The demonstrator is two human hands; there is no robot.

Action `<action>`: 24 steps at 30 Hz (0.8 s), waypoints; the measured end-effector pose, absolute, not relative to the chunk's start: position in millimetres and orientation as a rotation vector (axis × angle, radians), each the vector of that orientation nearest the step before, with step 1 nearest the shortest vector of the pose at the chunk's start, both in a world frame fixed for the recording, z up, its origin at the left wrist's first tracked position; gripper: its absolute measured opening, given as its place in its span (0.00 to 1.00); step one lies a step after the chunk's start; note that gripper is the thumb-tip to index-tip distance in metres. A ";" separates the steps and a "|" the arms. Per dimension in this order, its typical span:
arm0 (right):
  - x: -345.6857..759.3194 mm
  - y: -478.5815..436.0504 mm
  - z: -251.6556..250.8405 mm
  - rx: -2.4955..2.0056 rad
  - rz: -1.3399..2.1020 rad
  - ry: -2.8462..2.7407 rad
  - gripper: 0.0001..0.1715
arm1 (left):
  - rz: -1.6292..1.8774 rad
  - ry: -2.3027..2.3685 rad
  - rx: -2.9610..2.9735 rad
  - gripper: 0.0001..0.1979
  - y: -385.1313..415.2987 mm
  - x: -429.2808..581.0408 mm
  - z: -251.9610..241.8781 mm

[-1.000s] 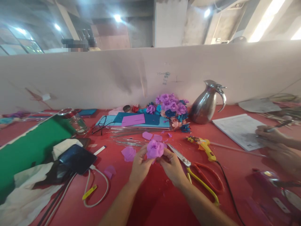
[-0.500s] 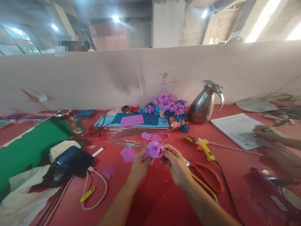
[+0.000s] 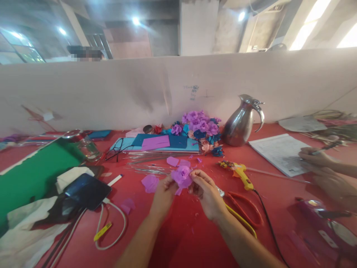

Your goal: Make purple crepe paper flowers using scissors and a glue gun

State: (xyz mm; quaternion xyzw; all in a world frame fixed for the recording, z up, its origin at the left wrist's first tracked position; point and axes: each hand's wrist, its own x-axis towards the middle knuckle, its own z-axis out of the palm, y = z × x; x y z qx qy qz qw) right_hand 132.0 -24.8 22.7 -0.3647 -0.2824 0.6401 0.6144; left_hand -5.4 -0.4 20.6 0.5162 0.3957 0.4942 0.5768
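Note:
A purple paper flower is held up between my two hands above the red table. My left hand is closed on its left side, thumb and fingers pinching it low down. On the right edge, my right hand pinches a petal between thumb and fingertips. Loose purple paper petals lie just left of the flower, and more petals are behind it. Red-and-yellow-handled cutters lie beside my right wrist, their jaws partly hidden by that hand.
A yellow glue gun with a black cord lies right. Behind are a pile of paper flowers, stacked coloured paper and a metal jug. Another person's hand writes on a paper pad. A phone with cable lies left.
The flower has tipped so that its centre and lower petals show differently. Both hands stay on it, with only slight finger movement. The whole view has shifted a little.

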 end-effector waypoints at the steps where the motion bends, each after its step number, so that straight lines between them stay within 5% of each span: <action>1: 131.9 -25.0 23.0 -0.848 1.479 -0.663 0.15 | 1.164 0.912 1.202 0.09 -0.3 -4.9 21.2; 24: 131.3 -22.3 19.7 -0.852 1.487 -0.612 0.12 | 1.226 0.861 1.067 0.15 1.4 -3.8 11.1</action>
